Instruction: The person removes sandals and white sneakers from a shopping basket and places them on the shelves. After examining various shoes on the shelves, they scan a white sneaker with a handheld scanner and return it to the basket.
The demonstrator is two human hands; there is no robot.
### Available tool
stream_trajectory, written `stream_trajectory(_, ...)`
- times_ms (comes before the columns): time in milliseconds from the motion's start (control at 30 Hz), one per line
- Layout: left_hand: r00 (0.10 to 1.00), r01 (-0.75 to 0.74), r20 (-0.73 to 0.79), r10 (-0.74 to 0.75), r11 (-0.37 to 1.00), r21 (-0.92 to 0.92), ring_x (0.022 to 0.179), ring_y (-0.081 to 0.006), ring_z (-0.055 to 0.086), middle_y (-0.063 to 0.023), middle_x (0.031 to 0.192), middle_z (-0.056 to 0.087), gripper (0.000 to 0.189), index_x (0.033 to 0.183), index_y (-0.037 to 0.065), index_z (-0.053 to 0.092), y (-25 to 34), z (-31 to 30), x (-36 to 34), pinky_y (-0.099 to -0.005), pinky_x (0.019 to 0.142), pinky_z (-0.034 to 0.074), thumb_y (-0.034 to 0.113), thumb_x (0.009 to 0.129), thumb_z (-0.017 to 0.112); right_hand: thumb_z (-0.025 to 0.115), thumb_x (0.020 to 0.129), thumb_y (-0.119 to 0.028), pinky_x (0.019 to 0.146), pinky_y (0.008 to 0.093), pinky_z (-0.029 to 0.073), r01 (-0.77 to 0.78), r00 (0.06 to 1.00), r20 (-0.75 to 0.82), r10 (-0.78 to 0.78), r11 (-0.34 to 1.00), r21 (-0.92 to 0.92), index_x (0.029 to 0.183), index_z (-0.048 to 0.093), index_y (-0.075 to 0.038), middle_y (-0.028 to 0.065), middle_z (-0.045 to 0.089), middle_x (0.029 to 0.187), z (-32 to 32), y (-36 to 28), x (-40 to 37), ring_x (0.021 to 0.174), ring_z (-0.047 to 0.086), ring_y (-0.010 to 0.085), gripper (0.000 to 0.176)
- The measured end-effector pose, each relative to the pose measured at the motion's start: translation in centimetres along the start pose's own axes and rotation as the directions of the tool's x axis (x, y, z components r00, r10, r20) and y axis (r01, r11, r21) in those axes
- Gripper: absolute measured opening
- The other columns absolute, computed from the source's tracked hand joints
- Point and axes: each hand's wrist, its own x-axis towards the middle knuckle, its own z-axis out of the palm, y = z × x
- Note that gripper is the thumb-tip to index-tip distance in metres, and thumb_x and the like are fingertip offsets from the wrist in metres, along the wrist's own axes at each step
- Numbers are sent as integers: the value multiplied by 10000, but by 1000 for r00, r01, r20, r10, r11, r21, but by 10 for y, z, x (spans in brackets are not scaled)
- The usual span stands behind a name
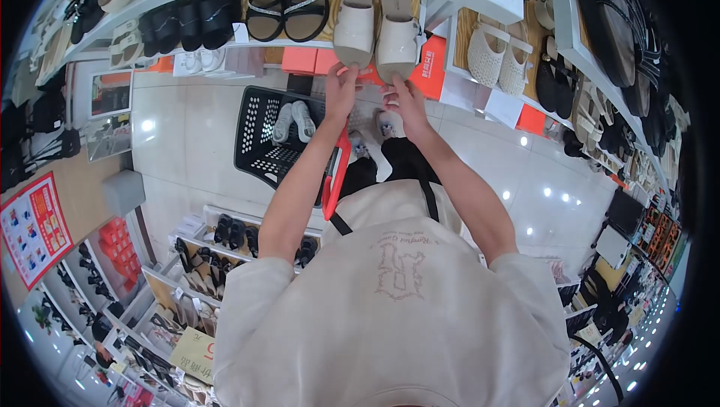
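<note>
Two cream platform sandals stand side by side on a wooden shelf, the left sandal and the right sandal, toes toward me. My left hand touches the toe of the left one, its fingers bent close together. At the toe of the right one is my right hand, with its fingers partly spread. Black sandals with shiny straps lie just left of the pair. A black basket with a red handle is by my left forearm, holding light grey shoes.
Red boxes sit under the shelf. Woven cream shoes and black shoes stand to the right. Behind me are lower racks of shoes. A mirror stands at the left.
</note>
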Motion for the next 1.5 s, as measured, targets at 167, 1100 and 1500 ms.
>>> stream_trajectory(167, 998, -67, -19, 68, 996, 51, 794, -191, 745, -179, 1092, 761, 433, 1330, -73, 458, 18, 5, 35, -278, 691, 551, 269, 1076, 534, 591, 1035, -465, 714, 301, 544, 24, 1000, -8, -25, 997, -69, 1217, 565, -35, 99, 730, 1039, 6, -27, 28, 770, 632, 114, 468)
stream_trajectory(1100, 991, -87, -94, 97, 991, 98, 759, -161, 726, -110, 1018, 763, 416, 1194, -64, 594, -3, 9, 3, -267, 668, 534, 325, 1097, 485, 537, 1013, -616, 748, 296, 563, 15, 977, 198, 81, 897, -441, 1123, 638, 23, 113, 693, 868, -35, -53, 54, 790, 694, 169, 656)
stream_trajectory(1500, 988, 35, -150, -46, 997, -74, 774, -128, 659, -78, 840, 684, 311, 1123, -44, 625, -75, -140, -203, -274, 752, 540, 216, 1112, 454, 532, 1089, -234, 743, 266, 515, 10, 932, 332, 144, 906, -423, 1060, 618, -5, 43, 651, 839, 1, 82, -149, 778, 628, 111, 247)
